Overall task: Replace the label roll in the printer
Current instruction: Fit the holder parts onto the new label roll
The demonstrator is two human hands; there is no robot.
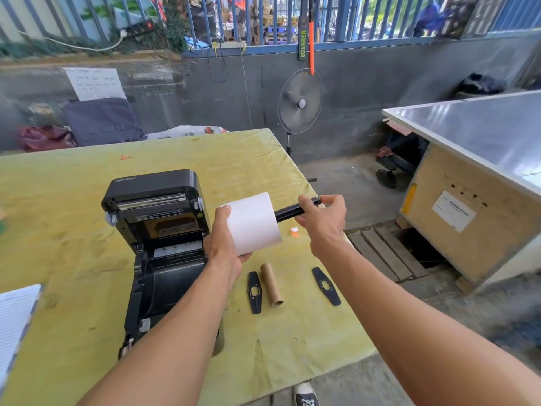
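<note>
A black label printer (158, 230) stands on the yellow-covered table (73, 230) with its lid raised and its roll bay bare. Above the table, right of the printer, my left hand (225, 247) grips a full white label roll (253, 222). My right hand (322, 219) holds a black spindle (288, 211) whose left end is inside the roll's core. An empty brown cardboard core (271, 285) lies on the table below the roll. Two flat black roll guides flank it, one (254, 291) just left and one (326, 285) to the right.
A small orange and white scrap (294, 231) lies near the table's right edge. A white paper stack (14, 317) sits at the left edge. Beyond the table are a standing fan (300, 101), bags against the wall, a wooden crate (456, 224) under a steel top, and a floor pallet.
</note>
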